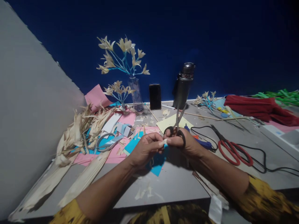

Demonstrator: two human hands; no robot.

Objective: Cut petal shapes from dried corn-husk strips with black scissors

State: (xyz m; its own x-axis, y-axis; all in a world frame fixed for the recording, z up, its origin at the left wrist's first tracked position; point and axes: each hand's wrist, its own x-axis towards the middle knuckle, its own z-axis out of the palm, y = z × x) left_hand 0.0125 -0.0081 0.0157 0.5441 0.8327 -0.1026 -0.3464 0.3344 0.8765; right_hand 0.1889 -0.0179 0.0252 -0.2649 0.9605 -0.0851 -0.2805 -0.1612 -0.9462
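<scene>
Over the middle of the table, my left hand is closed in a pinch on a small pale piece of husk. The thumb and finger of my right hand meet the same piece from the other side. Hooked on my right hand are black-handled scissors, blades slightly apart and pointing up, away from the husk piece. Below the hands lies blue paper, partly hidden by them. Small husk scraps are scattered near the table's front edge.
Dried husks and a tape roll lie left. Behind stand husk flowers in a glass vase, a phone and a flask. Right are red-handled scissors, a blue glue gun with black cord, and red cloth.
</scene>
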